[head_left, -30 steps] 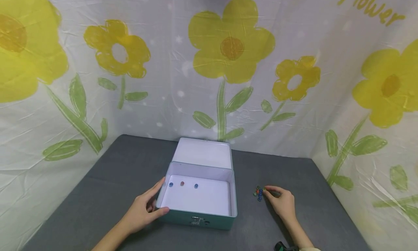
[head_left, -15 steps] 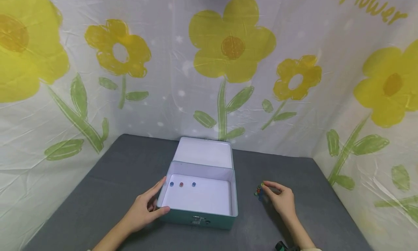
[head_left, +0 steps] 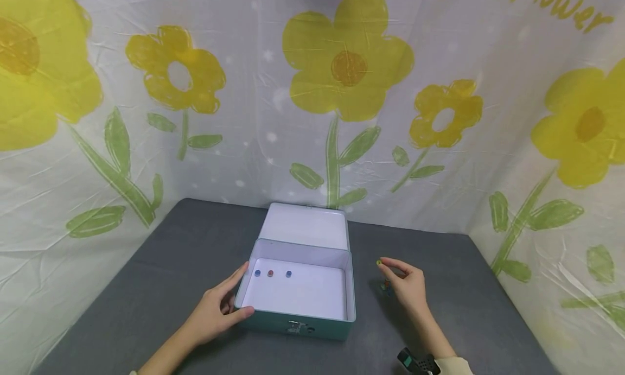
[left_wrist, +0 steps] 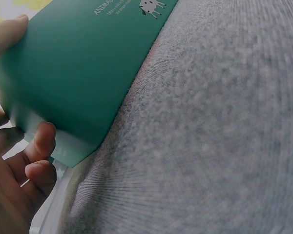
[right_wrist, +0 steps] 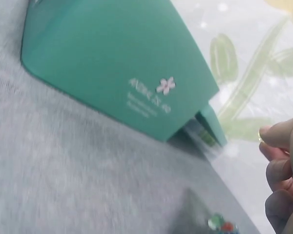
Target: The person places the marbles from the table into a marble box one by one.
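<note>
A teal tin box (head_left: 322, 329) with a white inside stands lid-open on the table. My left hand (head_left: 212, 315) holds its near left corner, thumb on the front rim and fingers along the left side. Two small blue pieces (head_left: 289, 274) and a reddish one (head_left: 270, 273) lie spaced in a row on the box floor. To the right of the box, my right hand (head_left: 409, 285) pinches a tiny yellow-green bead-like piece (head_left: 378, 262) between thumb and forefinger, raised over the table. Below those fingers sits a small cluster of coloured pieces (head_left: 386, 286), partly hidden by the hand.
The box lid (head_left: 305, 226) leans back behind the box. A dark grey cloth (head_left: 195, 245) covers the table, and a flower-printed curtain (head_left: 234, 147) hangs around its back and sides. A dark band (head_left: 419, 362) is on the right wrist.
My right hand has picked the yellow-green piece from the cluster, lifted it and moved left toward the box. My left hand stays at the box corner.
</note>
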Demonstrator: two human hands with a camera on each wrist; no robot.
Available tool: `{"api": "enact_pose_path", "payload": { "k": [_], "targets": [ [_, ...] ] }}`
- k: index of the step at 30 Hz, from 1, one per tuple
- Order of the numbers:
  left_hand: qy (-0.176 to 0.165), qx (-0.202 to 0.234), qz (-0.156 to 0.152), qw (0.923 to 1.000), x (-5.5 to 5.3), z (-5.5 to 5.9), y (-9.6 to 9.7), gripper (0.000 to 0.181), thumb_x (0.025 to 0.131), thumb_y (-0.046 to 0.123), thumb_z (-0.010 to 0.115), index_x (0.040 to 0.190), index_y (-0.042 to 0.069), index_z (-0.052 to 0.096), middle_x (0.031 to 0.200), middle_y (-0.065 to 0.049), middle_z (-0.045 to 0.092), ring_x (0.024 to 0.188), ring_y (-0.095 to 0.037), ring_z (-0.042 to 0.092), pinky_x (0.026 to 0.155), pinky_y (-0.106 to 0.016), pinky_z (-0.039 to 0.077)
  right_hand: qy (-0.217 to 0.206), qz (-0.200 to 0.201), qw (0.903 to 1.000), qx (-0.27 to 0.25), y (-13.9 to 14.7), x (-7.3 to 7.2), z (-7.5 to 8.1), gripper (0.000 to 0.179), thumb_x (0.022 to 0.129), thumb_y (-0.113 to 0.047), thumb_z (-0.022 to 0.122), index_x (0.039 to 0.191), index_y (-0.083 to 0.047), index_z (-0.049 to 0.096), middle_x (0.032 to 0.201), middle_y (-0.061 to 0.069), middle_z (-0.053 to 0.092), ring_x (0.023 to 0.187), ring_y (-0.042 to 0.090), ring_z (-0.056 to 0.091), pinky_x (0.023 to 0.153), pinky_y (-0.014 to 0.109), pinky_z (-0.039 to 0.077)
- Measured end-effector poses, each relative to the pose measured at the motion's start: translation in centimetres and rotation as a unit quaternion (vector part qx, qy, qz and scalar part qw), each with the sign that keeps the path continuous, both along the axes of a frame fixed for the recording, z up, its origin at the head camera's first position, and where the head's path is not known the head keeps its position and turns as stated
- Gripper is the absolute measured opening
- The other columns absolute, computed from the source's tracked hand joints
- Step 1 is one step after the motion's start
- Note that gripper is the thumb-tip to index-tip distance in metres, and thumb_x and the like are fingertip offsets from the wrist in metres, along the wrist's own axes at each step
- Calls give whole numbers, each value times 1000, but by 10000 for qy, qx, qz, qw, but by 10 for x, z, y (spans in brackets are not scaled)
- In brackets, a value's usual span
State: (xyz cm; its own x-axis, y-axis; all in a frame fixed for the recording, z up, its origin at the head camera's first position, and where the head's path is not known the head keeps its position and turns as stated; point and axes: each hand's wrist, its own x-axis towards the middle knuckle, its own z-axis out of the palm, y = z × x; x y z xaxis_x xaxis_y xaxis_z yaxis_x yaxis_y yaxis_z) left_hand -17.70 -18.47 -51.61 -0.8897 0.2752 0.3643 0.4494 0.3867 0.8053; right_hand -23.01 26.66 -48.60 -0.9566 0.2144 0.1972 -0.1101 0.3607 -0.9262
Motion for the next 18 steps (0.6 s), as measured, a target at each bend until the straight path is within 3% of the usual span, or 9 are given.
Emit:
{"api": "enact_pose_path", "payload": {
  "k": [3, 7, 10, 14, 18],
  "targets": [
    [-39, 6, -20, 10000, 0, 1, 0, 89, 88, 21, 87, 164, 13, 41, 135, -18, 58, 61, 1, 41, 53, -21, 39, 95, 74, 9999, -74, -9, -3, 2, 24, 96, -19, 82, 114, -4, 82, 121, 14, 77, 86, 19, 78, 60, 23, 53],
    [-97, -7, -7, 10000, 1, 2, 0, 89, 88, 21, 87, 164, 12, 41, 134, -17, 58, 61, 2, 40, 52, -21, 38, 226, 166, 9994, -178, -23, -8, 7, 22, 95, -17, 83, 112, -4, 82, 117, 14, 78, 73, 17, 72, 52, 22, 41],
    [-119, -12, 7, 9999, 1, 3, 0, 89, 88, 21, 87, 164, 11, 42, 116, -13, 62, 62, 1, 41, 52, -21, 39, 353, 278, 9987, -258, -33, -11, 10, 21, 95, -14, 82, 112, -3, 82, 115, 15, 78, 70, 15, 70, 53, 22, 39],
    [-113, -1, 0, 9999, 1, 3, 1, 88, 88, 21, 87, 163, 10, 42, 93, -3, 52, 63, 0, 42, 53, -21, 39, 532, 459, 9969, -353, -47, -16, 11, 20, 95, -10, 82, 112, -1, 82, 113, 16, 79, 70, 13, 69, 54, 21, 39],
    [-86, 2, 4, 10000, 1, 2, 1, 88, 88, 21, 88, 163, 11, 43, 99, -4, 57, 62, -1, 43, 53, -21, 39, 626, 599, 9955, -383, -60, -20, 13, 19, 95, -11, 81, 111, -1, 82, 110, 15, 79, 64, 9, 64, 53, 21, 38]
  ]
}}
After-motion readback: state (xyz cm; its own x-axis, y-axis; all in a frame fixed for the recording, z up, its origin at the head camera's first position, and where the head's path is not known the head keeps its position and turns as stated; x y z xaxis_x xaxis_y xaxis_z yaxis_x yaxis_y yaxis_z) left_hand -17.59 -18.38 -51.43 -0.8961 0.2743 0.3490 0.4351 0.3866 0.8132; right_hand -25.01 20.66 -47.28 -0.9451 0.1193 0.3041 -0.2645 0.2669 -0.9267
